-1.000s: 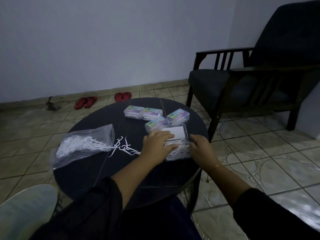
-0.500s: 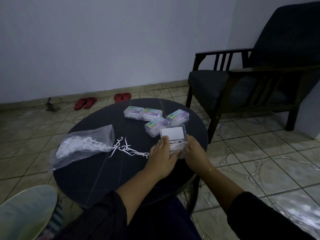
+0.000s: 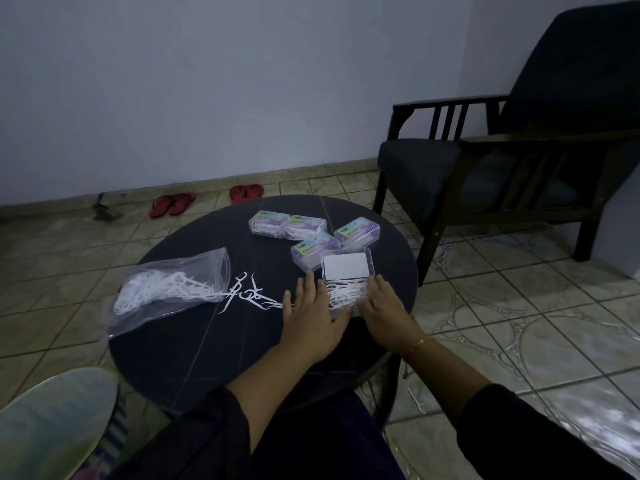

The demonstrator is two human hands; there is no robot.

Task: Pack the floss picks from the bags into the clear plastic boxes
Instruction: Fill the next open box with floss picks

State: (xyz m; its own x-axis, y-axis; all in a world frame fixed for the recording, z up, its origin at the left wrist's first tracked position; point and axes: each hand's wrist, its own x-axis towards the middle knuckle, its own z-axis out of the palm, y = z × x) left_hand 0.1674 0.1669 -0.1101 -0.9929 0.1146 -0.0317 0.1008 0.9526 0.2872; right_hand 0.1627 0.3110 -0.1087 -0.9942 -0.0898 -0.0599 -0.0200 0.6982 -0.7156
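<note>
Open box (image 3: 343,289) w/ picks sits btwn left hand (image 3: 313,317) & right hand (image 3: 384,310); both seemingly flat, ungripping.

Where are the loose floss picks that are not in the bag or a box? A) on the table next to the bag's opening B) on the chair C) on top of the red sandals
A: the loose floss picks lie on the dark table beside the mouth of the bag.

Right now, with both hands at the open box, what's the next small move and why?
Probably fold the lid down and press it shut: the open box already holds a heap of picks, the left hand and right hand flank it, and four closed boxes sit behind.
</note>
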